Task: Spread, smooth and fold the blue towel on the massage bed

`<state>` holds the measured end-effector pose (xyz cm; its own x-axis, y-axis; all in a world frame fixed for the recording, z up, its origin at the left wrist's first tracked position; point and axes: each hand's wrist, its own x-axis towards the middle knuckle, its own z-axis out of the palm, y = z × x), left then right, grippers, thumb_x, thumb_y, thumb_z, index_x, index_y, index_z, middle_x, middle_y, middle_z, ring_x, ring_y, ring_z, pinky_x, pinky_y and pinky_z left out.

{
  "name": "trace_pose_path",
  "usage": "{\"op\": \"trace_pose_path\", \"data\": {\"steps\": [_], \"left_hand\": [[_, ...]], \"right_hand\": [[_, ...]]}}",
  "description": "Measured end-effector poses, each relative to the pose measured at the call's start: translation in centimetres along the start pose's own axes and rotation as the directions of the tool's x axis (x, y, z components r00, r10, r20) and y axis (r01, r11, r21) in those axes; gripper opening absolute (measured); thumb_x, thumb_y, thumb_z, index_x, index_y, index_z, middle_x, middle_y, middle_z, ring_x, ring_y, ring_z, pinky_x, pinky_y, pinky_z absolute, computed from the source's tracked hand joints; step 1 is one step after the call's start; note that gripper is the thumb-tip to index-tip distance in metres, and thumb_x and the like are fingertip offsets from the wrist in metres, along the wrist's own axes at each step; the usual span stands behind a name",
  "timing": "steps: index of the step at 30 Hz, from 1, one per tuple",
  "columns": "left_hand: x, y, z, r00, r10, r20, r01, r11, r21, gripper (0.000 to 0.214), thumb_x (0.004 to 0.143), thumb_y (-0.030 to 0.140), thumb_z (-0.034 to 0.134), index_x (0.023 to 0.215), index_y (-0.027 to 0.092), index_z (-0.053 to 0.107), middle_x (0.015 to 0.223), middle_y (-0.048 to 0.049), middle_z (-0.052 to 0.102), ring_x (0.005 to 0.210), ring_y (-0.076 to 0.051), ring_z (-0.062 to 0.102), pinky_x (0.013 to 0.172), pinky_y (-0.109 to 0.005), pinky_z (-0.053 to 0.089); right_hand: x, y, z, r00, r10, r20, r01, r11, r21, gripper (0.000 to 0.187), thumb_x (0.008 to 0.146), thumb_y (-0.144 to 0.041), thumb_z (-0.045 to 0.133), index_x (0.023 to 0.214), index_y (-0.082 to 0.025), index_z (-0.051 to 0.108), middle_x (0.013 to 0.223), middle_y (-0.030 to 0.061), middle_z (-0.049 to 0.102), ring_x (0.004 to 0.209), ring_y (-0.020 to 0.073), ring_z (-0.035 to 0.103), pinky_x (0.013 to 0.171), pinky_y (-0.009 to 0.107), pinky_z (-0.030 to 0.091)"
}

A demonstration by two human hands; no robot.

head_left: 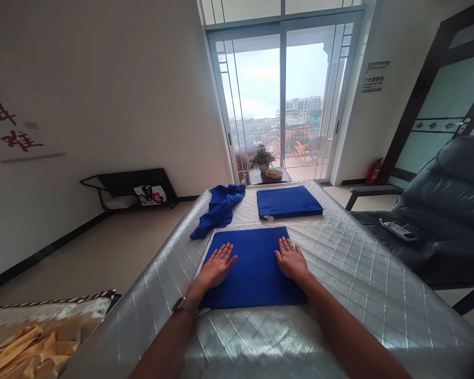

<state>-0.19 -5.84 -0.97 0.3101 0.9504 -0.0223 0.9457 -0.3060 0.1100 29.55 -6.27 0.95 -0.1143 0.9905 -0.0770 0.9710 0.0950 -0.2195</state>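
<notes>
A flat blue cloth [253,273], squared into a rectangle, lies in front of me on a silver quilted cover [351,295]. My left hand [220,264] rests flat on the cloth's left part, fingers stretched out and pointing away from me. On its right part lies my right hand [291,258], also flat with the fingers extended. Beyond them sits a folded stack of blue cloth [288,201] with a small white tag at its near edge. A crumpled blue cloth [221,208] is heaped at the far left of the cover.
A black armchair [446,205] with a corded white device [398,230] on its seat stands at right. Patterned fabric [43,342] lies low on the left. At the far end, a small table [256,178] holds a potted plant [263,157] before glass sliding doors [283,105].
</notes>
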Motion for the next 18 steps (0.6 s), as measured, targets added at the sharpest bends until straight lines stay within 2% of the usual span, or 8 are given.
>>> {"op": "trace_pose_path", "data": {"steps": [3,10,18], "left_hand": [[-0.7,-1.5,0.4,0.998,-0.032,-0.062,0.033,0.999,0.003,0.065,0.105,0.053,0.018,0.158,0.017,0.027,0.164,-0.0125,0.024,0.153,-0.025,0.019,0.123,-0.049,0.02],[-0.6,-2.4,1.0,0.978,-0.152,-0.141,0.149,0.988,-0.03,0.076,0.102,0.06,0.017,0.155,0.008,0.032,0.162,-0.0165,0.027,0.151,-0.027,0.025,0.123,-0.047,0.023],[-0.6,-3.0,0.9,0.98,-0.161,-0.121,0.155,0.986,-0.055,0.082,0.102,0.062,0.014,0.155,0.001,0.03,0.163,-0.0193,0.025,0.152,-0.027,0.022,0.124,-0.043,0.021]], "right_hand": [[0.1,0.0,0.1,1.0,0.009,-0.003,-0.009,1.0,-0.017,0.066,0.103,-0.041,0.016,0.16,-0.009,0.017,0.167,0.0071,0.012,0.154,0.0193,0.008,0.124,0.041,0.004],[0.1,-0.1,0.3,1.0,0.005,-0.018,-0.006,0.999,-0.042,0.067,0.103,-0.043,0.016,0.16,-0.009,0.018,0.167,0.008,0.013,0.154,0.0202,0.008,0.124,0.042,0.006],[0.1,-0.1,-0.3,0.999,-0.026,-0.029,0.024,0.996,-0.082,0.067,0.103,-0.045,0.016,0.159,-0.009,0.022,0.166,0.0107,0.018,0.154,0.0224,0.012,0.123,0.046,0.006]]}}
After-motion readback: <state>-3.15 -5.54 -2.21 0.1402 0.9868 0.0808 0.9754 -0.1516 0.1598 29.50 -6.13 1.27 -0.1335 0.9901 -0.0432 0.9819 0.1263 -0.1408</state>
